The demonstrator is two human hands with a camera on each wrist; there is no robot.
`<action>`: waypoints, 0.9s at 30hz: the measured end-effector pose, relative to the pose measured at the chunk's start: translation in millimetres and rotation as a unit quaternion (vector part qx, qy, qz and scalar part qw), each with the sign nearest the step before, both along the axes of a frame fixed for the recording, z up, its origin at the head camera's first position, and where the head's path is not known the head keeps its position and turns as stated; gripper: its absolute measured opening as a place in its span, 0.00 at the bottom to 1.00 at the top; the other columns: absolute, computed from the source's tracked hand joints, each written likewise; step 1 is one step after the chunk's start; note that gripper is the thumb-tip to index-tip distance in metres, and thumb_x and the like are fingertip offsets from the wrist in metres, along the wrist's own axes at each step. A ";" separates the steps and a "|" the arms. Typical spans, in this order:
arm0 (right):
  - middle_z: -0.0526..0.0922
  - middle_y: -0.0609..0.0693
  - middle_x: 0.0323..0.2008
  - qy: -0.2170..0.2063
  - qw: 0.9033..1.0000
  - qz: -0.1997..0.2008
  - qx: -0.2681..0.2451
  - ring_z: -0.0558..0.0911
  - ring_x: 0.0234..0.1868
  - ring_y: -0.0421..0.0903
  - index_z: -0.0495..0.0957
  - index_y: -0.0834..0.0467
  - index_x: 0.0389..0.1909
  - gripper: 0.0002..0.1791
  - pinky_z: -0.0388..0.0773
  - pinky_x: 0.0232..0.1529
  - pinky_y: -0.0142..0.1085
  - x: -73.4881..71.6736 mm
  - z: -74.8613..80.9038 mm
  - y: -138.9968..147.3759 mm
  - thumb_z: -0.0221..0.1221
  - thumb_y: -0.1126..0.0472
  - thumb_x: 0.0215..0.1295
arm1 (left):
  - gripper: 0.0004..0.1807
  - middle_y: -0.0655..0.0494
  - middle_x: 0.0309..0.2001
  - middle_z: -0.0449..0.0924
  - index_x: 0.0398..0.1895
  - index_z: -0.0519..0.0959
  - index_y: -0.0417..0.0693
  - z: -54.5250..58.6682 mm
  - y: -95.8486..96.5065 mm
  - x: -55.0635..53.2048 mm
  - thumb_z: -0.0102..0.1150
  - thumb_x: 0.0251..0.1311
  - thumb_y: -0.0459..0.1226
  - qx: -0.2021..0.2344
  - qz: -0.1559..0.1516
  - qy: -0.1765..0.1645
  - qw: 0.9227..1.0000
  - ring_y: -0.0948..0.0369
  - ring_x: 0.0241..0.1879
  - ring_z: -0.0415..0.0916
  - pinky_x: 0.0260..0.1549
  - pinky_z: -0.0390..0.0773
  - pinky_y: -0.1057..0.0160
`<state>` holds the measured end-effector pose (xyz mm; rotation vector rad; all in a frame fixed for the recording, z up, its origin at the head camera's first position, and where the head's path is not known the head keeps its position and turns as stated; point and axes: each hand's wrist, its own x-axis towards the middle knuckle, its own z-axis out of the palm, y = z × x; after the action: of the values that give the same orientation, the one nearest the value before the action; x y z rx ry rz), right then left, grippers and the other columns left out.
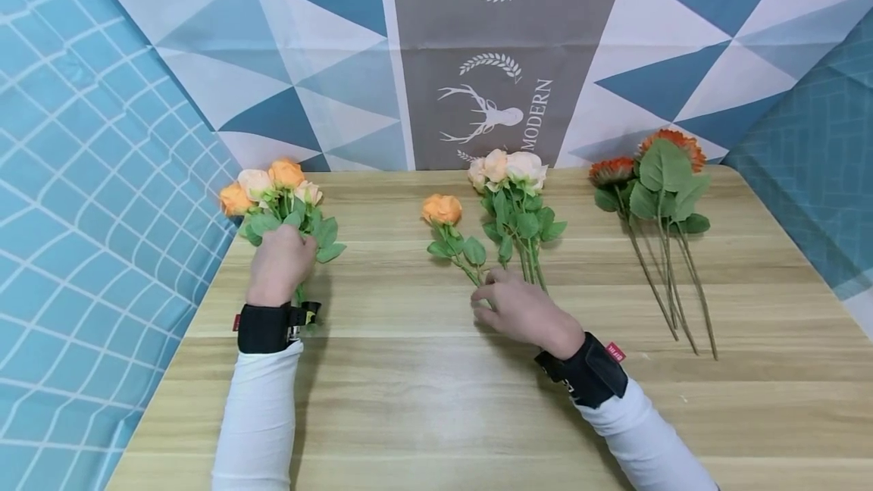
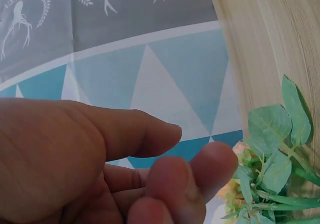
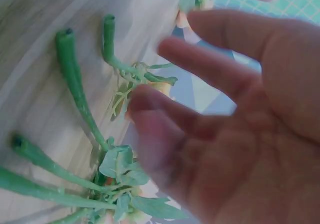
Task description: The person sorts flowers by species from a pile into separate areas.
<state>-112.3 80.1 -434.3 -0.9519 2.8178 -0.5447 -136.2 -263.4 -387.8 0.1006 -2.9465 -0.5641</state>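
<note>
Over a bunch of orange and cream roses (image 1: pixel 258 186) at the left, my left hand (image 1: pixel 281 262) has its fingers loosely curled. In the left wrist view nothing sits between its thumb and fingertips (image 2: pixel 172 179), and the bunch's leaves (image 2: pixel 270 124) lie beyond them. My right hand (image 1: pixel 521 308) hovers by the stem end of a single orange rose (image 1: pixel 442 209), fingers relaxed and apart. The right wrist view has several cut green stems (image 3: pixel 75 79) past its fingers, with none in the grasp. Pale pink and white roses (image 1: pixel 525 170) lie just beyond this hand.
Red-orange flowers (image 1: pixel 664 180) with long bare stems lie at the right of the wooden table (image 1: pixel 409 415). A patterned cloth (image 1: pixel 341 59) rises along the table's back edge. Blue checked fabric (image 1: pixel 89 233) hangs beside its left edge.
</note>
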 end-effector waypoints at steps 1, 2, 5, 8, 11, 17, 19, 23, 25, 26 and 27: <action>0.76 0.53 0.41 -0.012 1.000 0.008 0.007 0.73 0.35 0.45 0.80 0.57 0.47 0.15 0.75 0.30 0.40 0.9 0.0 0.0 0.58 0.55 0.61 | 0.22 0.59 0.08 0.52 0.06 0.57 0.50 0.4 0.6 0.2 0.41 0.59 0.32 0.001 -0.001 -0.001 1.000 0.59 0.07 0.57 0.06 0.59 0.62; 0.74 0.53 0.41 -0.021 1.000 0.012 0.017 0.72 0.35 0.45 0.80 0.57 0.47 0.16 0.74 0.30 0.40 1.8 -0.4 -0.4 0.57 0.54 0.62 | 0.22 0.59 0.08 0.52 0.06 0.57 0.50 0.6 0.9 0.2 0.41 0.59 0.32 0.001 -0.001 0.000 1.000 0.59 0.07 0.57 0.06 0.59 0.62; 0.71 0.52 0.36 -0.024 0.999 0.013 0.041 0.70 0.31 0.45 0.79 0.59 0.45 0.16 0.72 0.26 0.39 3.0 -3.0 -1.9 0.56 0.54 0.63 | 0.22 0.58 0.07 0.54 0.06 0.59 0.49 0.8 0.3 0.5 0.41 0.59 0.33 0.003 0.006 -0.005 1.000 0.58 0.07 0.59 0.05 0.60 0.62; 0.69 0.51 0.34 -0.011 0.998 0.005 0.055 0.68 0.28 0.45 0.79 0.58 0.39 0.13 0.70 0.22 0.37 2.8 -4.6 -3.5 0.56 0.53 0.63 | 0.22 0.56 0.08 0.57 0.06 0.61 0.48 1.2 -1.2 0.6 0.40 0.61 0.35 0.007 0.016 -0.016 1.000 0.57 0.08 0.61 0.06 0.62 0.61; 0.70 0.52 0.36 -0.015 0.998 -0.001 0.053 0.69 0.28 0.45 0.78 0.59 0.37 0.13 0.71 0.23 0.38 1.9 -5.4 -4.0 0.56 0.52 0.62 | 0.22 0.54 0.09 0.59 0.07 0.62 0.46 1.3 -2.6 0.7 0.39 0.61 0.35 0.009 0.020 -0.024 0.999 0.56 0.08 0.62 0.06 0.63 0.60; 0.71 0.62 0.51 -0.052 0.997 -0.025 0.060 0.74 0.46 0.54 0.67 0.67 0.58 0.29 0.77 0.39 0.46 1.1 -5.0 -4.3 0.54 0.50 0.64 | 0.21 0.51 0.11 0.62 0.09 0.63 0.45 0.7 -5.0 0.8 0.39 0.63 0.36 0.012 0.020 -0.037 0.999 0.55 0.10 0.64 0.07 0.64 0.59; 0.69 0.64 0.55 -0.061 0.996 -0.029 0.057 0.72 0.51 0.57 0.62 0.67 0.62 0.32 0.76 0.44 0.49 1.4 -3.6 -3.4 0.53 0.50 0.64 | 0.20 0.49 0.12 0.64 0.11 0.64 0.44 0.1 -6.3 0.3 0.39 0.62 0.35 0.010 0.019 -0.044 0.999 0.55 0.11 0.65 0.08 0.64 0.59; 0.71 0.65 0.55 -0.059 0.997 -0.027 0.031 0.72 0.52 0.57 0.65 0.64 0.61 0.29 0.75 0.47 0.51 2.1 1.6 -2.9 0.53 0.51 0.65 | 0.19 0.49 0.13 0.63 0.10 0.64 0.44 -1.8 -12.1 0.6 0.40 0.60 0.32 0.003 0.025 -0.060 0.998 0.55 0.11 0.64 0.07 0.63 0.60; 0.72 0.64 0.55 -0.050 0.998 -0.023 0.015 0.72 0.53 0.57 0.68 0.64 0.59 0.26 0.74 0.49 0.52 2.4 4.5 -3.9 0.53 0.52 0.65 | 0.19 0.50 0.11 0.62 0.09 0.63 0.45 -3.1 -16.6 1.6 0.41 0.59 0.31 -0.006 0.028 -0.073 0.997 0.55 0.10 0.63 0.08 0.62 0.61; 0.73 0.63 0.54 -0.043 0.999 -0.022 0.009 0.72 0.52 0.56 0.69 0.64 0.57 0.25 0.74 0.49 0.51 2.6 6.0 -4.5 0.53 0.52 0.65 | 0.19 0.51 0.11 0.61 0.09 0.63 0.45 -3.9 -18.8 2.4 0.41 0.58 0.31 -0.008 0.031 -0.084 0.996 0.55 0.10 0.63 0.08 0.62 0.61; 0.75 0.63 0.53 -0.037 0.999 -0.020 0.003 0.73 0.52 0.55 0.70 0.64 0.56 0.24 0.75 0.48 0.51 3.0 7.3 -5.3 0.53 0.52 0.65 | 0.19 0.52 0.10 0.61 0.08 0.63 0.45 -4.9 -21.1 3.0 0.41 0.58 0.31 -0.009 0.033 -0.097 0.995 0.56 0.10 0.63 0.08 0.62 0.61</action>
<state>-109.3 74.8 -427.1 -0.8561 2.7765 -0.5646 -133.2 -284.5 -392.8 0.2637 -3.1207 -0.5460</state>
